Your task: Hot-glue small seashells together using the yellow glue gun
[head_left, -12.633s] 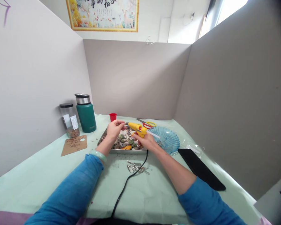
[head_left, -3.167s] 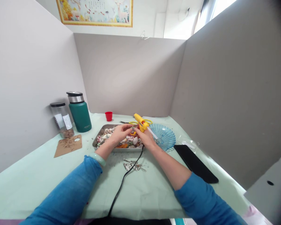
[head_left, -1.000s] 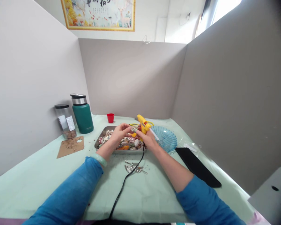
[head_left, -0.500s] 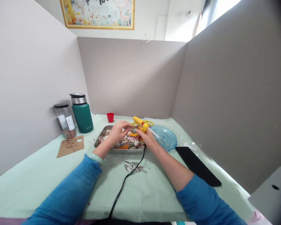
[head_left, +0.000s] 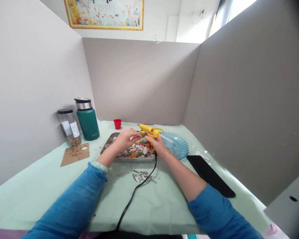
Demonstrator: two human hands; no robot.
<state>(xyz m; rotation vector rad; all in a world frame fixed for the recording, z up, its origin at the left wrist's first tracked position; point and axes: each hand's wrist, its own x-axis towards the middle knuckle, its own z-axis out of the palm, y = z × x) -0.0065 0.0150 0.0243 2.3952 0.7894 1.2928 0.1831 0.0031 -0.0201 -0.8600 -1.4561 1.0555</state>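
My right hand point(head_left: 157, 146) grips a yellow glue gun point(head_left: 148, 129) over a metal tray point(head_left: 109, 143) full of small coloured shells and stones. The gun's nozzle points left, toward my left hand point(head_left: 124, 139). That hand is closed in a pinch over the tray on a small piece I cannot make out. The gun's black cord point(head_left: 134, 192) runs down over the pale green table cover toward me. Both forearms wear blue sleeves, and a pale green bangle point(head_left: 99, 166) sits on my left wrist.
A blue glass dish point(head_left: 178, 146) lies right of the tray, with a black flat object point(head_left: 210, 176) beyond it. Metal clips point(head_left: 142, 176) lie before the tray. A green flask point(head_left: 87, 119), a jar point(head_left: 69, 127), a cardboard piece point(head_left: 74, 154) and a red cup point(head_left: 117, 123) stand at the left. Grey partitions enclose the table.
The glue gun has tipped from pointing up-left to nearly level, its nozzle now aimed left at my left hand's fingers. Both hands stay close together over the tray.
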